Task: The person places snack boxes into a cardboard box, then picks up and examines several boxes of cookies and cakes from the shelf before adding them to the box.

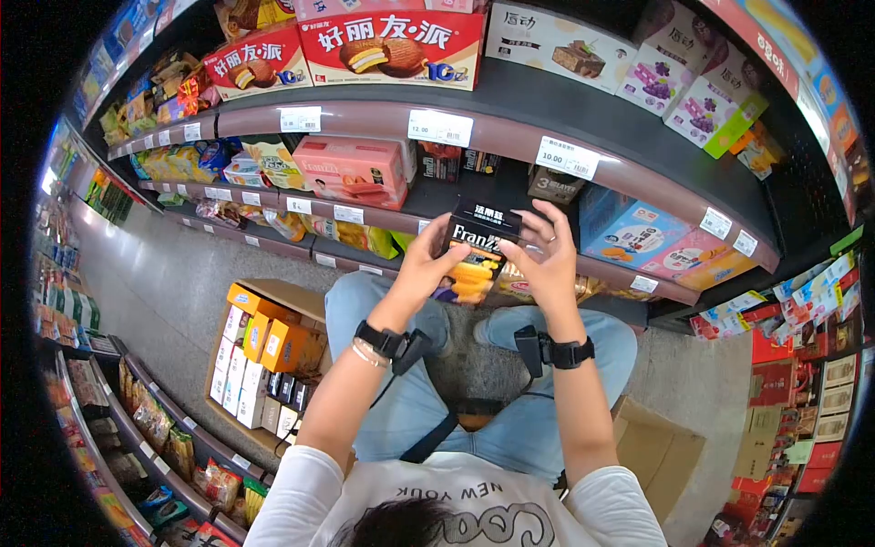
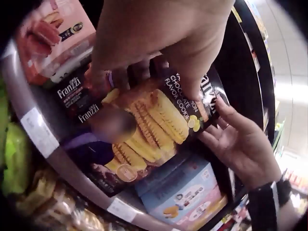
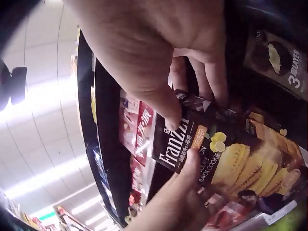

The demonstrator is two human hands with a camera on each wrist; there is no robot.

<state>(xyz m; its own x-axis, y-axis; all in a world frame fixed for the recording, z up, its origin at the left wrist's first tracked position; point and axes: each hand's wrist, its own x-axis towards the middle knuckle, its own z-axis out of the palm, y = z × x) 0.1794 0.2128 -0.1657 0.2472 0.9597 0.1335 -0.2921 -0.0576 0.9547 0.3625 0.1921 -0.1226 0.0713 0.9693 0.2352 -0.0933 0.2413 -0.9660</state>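
A black Franzzi cookie box (image 1: 476, 272) with yellow sandwich cookies and lemons on its front is held up before the lower shelf, above the lap of the seated person. My left hand (image 1: 425, 270) grips its left side, thumb on the front. From the other side my right hand (image 1: 550, 269) holds it, thumb on the front near the brand name. The left wrist view has the cookie box (image 2: 151, 127) large, with the right hand (image 2: 245, 147) at its top end. Both thumbs lie close to the lettering in the right wrist view, fingers partly hidden behind the cookie box (image 3: 236, 161).
Behind stand a pink box (image 1: 351, 170), dark Franzzi boxes (image 1: 440, 166), a brown 3 Layer box (image 1: 554, 185) and a blue box (image 1: 620, 221). A carton (image 1: 217, 387) of boxes sits on the floor at left, an open cardboard carton (image 1: 656, 447) at right. The shelf edge (image 1: 365, 118) juts out above.
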